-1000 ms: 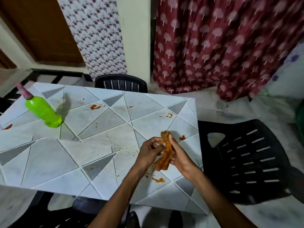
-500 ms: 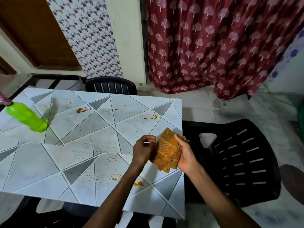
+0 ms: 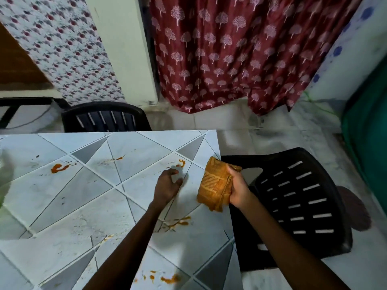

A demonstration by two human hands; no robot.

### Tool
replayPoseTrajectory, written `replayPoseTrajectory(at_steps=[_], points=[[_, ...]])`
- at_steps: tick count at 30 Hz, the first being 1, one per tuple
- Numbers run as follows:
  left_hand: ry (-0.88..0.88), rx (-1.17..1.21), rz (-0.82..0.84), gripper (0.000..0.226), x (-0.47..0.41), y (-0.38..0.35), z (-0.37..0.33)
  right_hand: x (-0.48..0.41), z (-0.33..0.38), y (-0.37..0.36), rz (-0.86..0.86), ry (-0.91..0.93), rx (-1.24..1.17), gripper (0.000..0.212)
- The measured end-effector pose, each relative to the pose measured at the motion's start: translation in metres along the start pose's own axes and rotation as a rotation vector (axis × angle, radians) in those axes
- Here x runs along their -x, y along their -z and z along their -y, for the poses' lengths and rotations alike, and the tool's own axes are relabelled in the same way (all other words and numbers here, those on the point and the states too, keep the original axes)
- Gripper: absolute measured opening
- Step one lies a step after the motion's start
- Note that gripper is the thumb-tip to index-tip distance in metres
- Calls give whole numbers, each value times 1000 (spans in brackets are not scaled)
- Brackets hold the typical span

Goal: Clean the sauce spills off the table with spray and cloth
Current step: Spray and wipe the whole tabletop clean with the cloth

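Observation:
My right hand [image 3: 236, 187] grips a folded orange cloth [image 3: 215, 185] above the right edge of the tiled table [image 3: 83, 206]. My left hand [image 3: 167, 185] hovers over the table just left of the cloth, fingers loosely curled and holding nothing. Orange sauce spills lie on the tabletop: one beyond my left hand [image 3: 180, 163], one at the left [image 3: 58, 168], a small streak [image 3: 120, 158], one beside my left forearm [image 3: 178, 222], and one at the near edge [image 3: 167, 279]. The green spray bottle is out of view.
A black plastic chair [image 3: 297, 206] stands close against the table's right side. Another black chair [image 3: 104, 118] is tucked at the far side. A maroon patterned curtain [image 3: 230, 49] hangs behind, and something green [image 3: 368, 126] stands at the far right.
My left hand has let go of the cloth and moved left over the table. My right hand now holds the cloth alone. The view shifted right, so the green bottle left the frame.

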State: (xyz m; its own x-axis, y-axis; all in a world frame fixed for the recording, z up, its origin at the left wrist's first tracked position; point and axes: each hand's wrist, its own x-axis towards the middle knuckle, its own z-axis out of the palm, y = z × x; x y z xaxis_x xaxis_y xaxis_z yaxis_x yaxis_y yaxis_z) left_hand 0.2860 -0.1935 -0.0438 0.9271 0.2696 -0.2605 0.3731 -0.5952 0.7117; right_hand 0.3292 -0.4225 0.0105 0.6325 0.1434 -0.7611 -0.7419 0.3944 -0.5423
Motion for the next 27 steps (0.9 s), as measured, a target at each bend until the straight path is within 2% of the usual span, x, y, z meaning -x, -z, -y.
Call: replayPoseTrajectory(at_steps=[4, 6, 8, 10, 13, 15, 17, 19, 21, 24, 27], points=[[-148, -158, -51, 83, -66, 9, 19, -54, 40, -23, -110, 206, 160, 52], [-228, -259, -97, 86, -97, 11, 27, -76, 60, -39, -191, 386, 355, 44], [-282, -372, -80, 89, -121, 13, 31, -96, 76, -57, -252, 609, 644, 34], [-289, -451, -38, 93, -136, 11, 38, -124, 81, -69, -197, 839, 995, 36], [-294, -501, -5, 95, -138, 1, 54, -185, 60, -58, -5, 931, 1664, 60], [-309, -492, -26, 93, -137, -5, 64, -197, 35, -50, 38, 899, 1979, 83], [-319, -506, -52, 92, -136, -8, 67, -191, 21, -43, -7, 930, 1990, 97], [-318, -534, -69, 92, -137, -10, 67, -189, 20, -38, -99, 987, 1860, 90], [-320, -541, -80, 91, -136, -12, 68, -194, 25, -42, -240, 919, 1797, 85], [-313, -545, -97, 91, -136, -13, 69, -207, 17, -66, -433, 767, 1771, 93], [-312, -541, -105, 91, -136, -14, 69, -222, 6, -90, -580, 737, 1730, 98]])
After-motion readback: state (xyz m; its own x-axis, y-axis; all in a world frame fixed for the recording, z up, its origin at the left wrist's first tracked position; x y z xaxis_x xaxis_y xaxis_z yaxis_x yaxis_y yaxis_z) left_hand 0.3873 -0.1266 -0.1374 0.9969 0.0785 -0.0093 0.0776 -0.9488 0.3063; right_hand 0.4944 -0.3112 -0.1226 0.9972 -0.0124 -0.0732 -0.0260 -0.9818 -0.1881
